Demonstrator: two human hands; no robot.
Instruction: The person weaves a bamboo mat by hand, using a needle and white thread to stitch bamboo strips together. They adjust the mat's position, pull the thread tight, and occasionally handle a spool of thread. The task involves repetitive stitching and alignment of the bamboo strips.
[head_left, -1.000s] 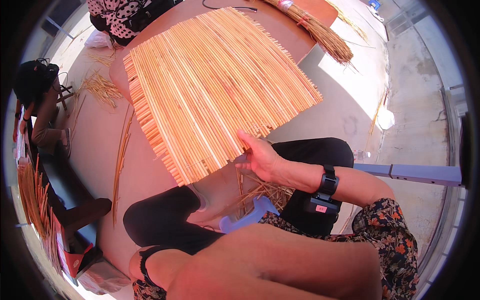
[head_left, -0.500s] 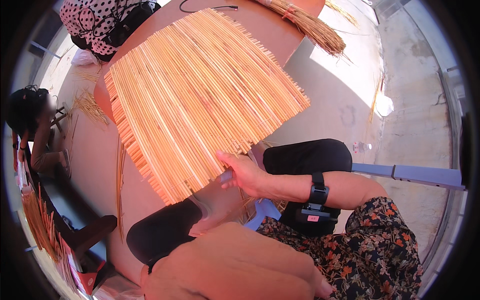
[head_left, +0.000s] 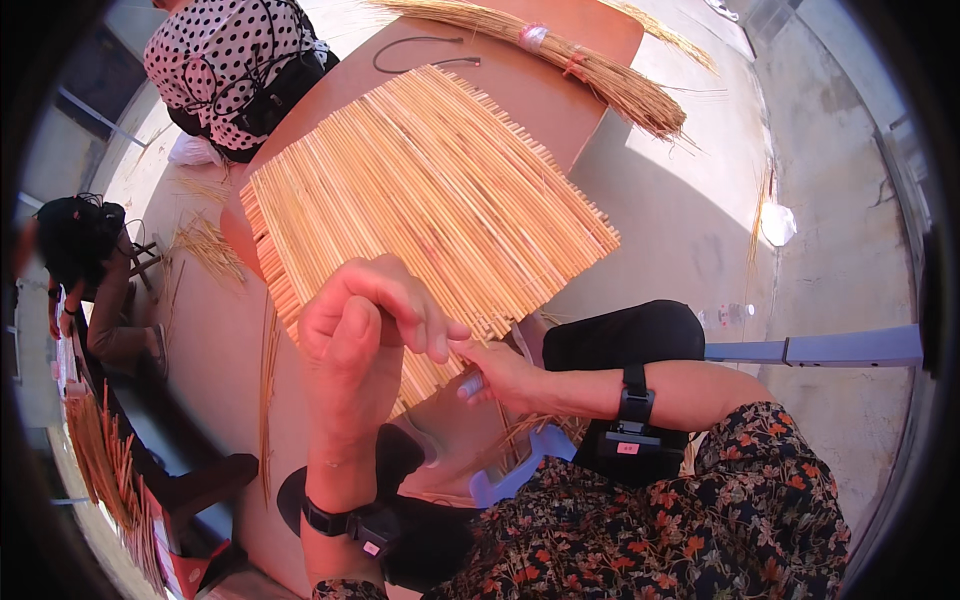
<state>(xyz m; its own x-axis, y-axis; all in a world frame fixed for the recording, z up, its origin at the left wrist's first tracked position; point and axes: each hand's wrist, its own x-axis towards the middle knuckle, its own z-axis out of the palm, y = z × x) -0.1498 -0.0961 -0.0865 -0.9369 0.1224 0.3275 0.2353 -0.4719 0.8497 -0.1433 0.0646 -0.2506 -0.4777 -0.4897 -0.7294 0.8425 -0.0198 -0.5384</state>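
Note:
A mat of straight yellow stalks laid side by side lies over a reddish-brown table before me. My right hand grips its near edge, thumb on top and the other fingers beneath. In front of the mat's near left part rises my left hand, its fingers curled in and the fingertips pointing toward my right hand. Whether those fingers hold anything is hidden. Part of the mat's near edge is covered by my left hand.
A tied bundle of straw and a black cable lie on the table. One person in polka dots is at the back left, another at the left. More stalks stand at lower left.
My left hand has swung up from low near my body to in front of the mat, its fingers curled. The right hand keeps its grip on the mat's edge.

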